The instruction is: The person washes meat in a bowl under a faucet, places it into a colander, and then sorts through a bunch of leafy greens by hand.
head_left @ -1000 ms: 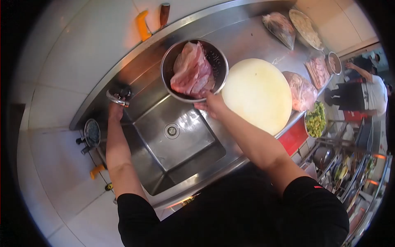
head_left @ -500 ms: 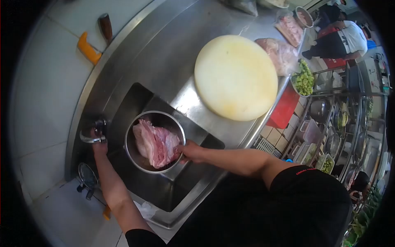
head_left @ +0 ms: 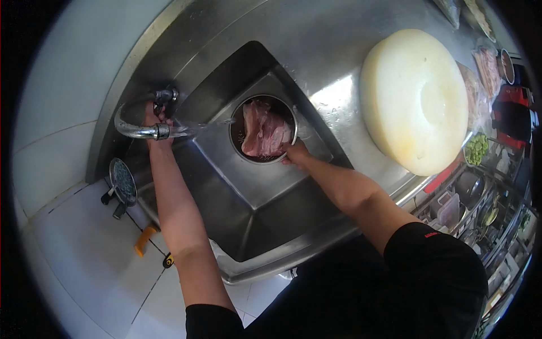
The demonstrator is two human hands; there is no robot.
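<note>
The steel sink [head_left: 265,186] holds a metal bowl [head_left: 232,138] with a slab of raw meat [head_left: 265,133] inside; small holes show in the bowl's wall. Water [head_left: 195,127] runs from the tap [head_left: 135,131] toward the bowl's near-left rim. On the table [head_left: 322,34] beside the sink lies a thick round board [head_left: 415,101], and past it are bagged meat [head_left: 475,99] and a small bowl [head_left: 507,66]. Greens [head_left: 477,148] fill a container beyond the table edge. The right hand [head_left: 296,153] has its grip closed on the bowl's right rim, fingers together. The left hand [head_left: 160,120] is at the tap's base, fingers bent; whether its grip is clamped there cannot be told. The tap partly covers that hand, the right fingertips are partly hidden by the bowl, the things at the top right corner are cut off, and the small bowl's contents are hard to make out.
</note>
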